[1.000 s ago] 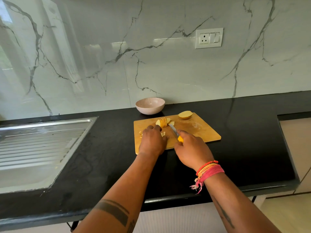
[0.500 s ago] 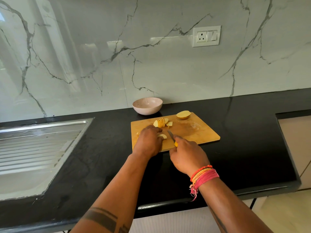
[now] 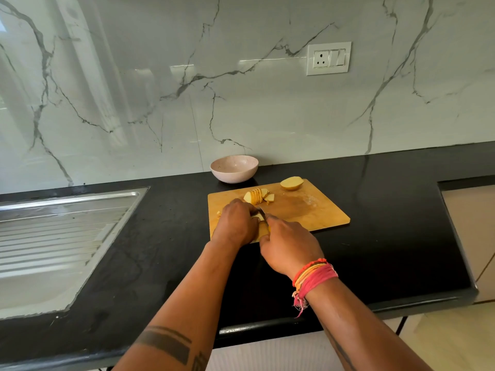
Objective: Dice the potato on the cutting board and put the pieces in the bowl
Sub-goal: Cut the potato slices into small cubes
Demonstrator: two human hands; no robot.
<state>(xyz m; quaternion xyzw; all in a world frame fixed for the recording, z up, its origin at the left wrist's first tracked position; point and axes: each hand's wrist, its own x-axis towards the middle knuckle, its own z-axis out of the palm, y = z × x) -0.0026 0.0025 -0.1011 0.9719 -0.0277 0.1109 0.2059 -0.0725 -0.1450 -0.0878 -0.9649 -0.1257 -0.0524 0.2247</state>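
Sink (image 3: 61, 236): sat at the far left of the bench (image 3: 388, 223), unused.
Left hand (image 3: 235, 223): lay curled over a potato piece (image 3: 258, 216) at the board's near left; a second ago it was nearer the slices, so it had pulled a fresh piece toward the person.
Left grip: fingers bent down on the piece, pinning it; the fingertips were hidden.
Board (image 3: 308, 210): lay on the bench just in front of the bowl.
Bowl (image 3: 234, 168): stood behind the board by the wall, seemingly with no pieces in it yet.
Slices (image 3: 255, 196): a fanned stack rested at the board's far side, not yet diced.
Knife (image 3: 262, 211): the blade showed between the hands, drawn back with them, probably on the pinned piece.
Right hand (image 3: 289, 245): wrapped around the knife handle, closed firmly.
Half potato (image 3: 292, 182): waited uncut at the far right corner.
Meaning: dicing had begun; most cutting and all transfer remained.
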